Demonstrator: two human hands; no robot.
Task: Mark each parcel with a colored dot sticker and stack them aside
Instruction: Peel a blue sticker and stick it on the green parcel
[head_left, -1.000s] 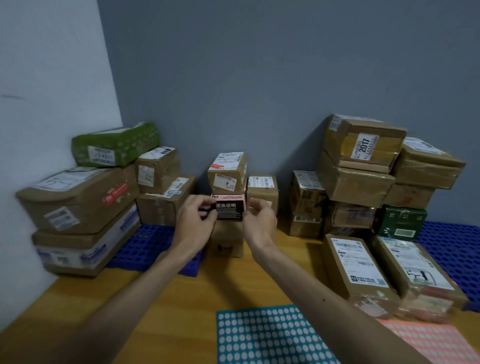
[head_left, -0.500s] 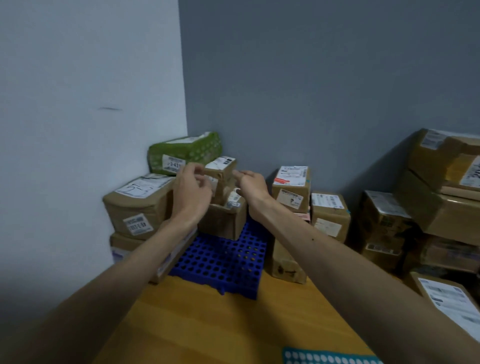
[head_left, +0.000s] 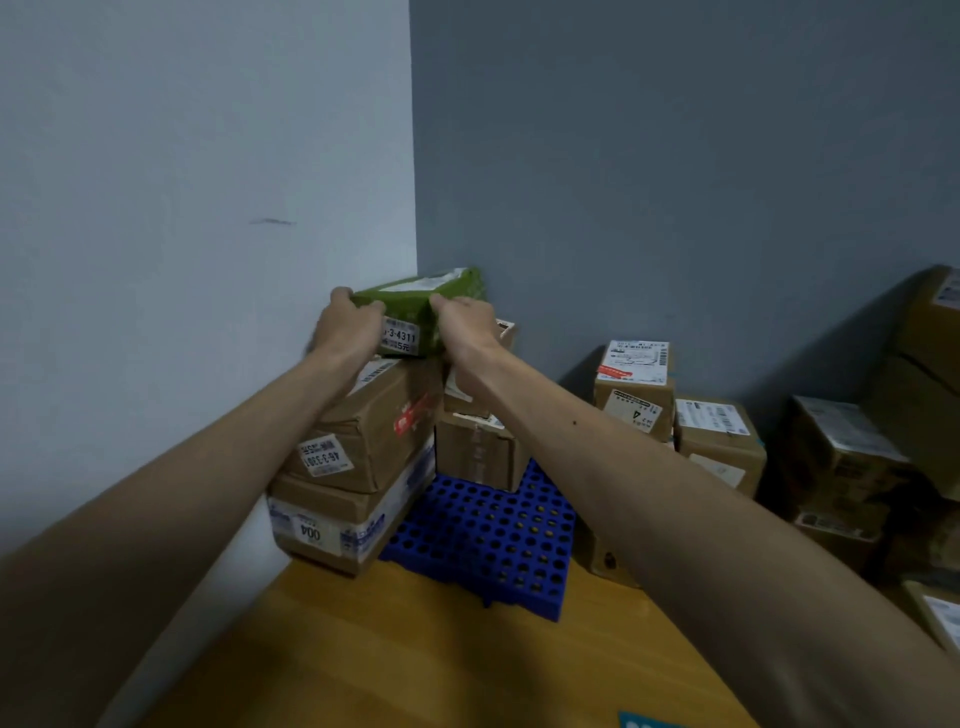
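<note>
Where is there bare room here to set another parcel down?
Free: the front of the blue perforated plastic pallet, between the taped brown cardboard box marked 004 and a low brown box at right; also the wooden surface before it. Crowded: the corner stack under the green wrapped parcel in the left hand and right hand.

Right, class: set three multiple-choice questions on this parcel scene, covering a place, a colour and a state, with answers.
1. Where is the green parcel? A on bare wood; B atop the brown boxes in the corner; C on a shelf.
2. The perforated mat is: A red; B yellow; C blue.
3. The left hand and right hand: A both grip the green parcel; B hang idle; C peel a sticker.
Answers: B, it tops the corner stack; C, plainly blue; A, both curl round its ends.
</note>
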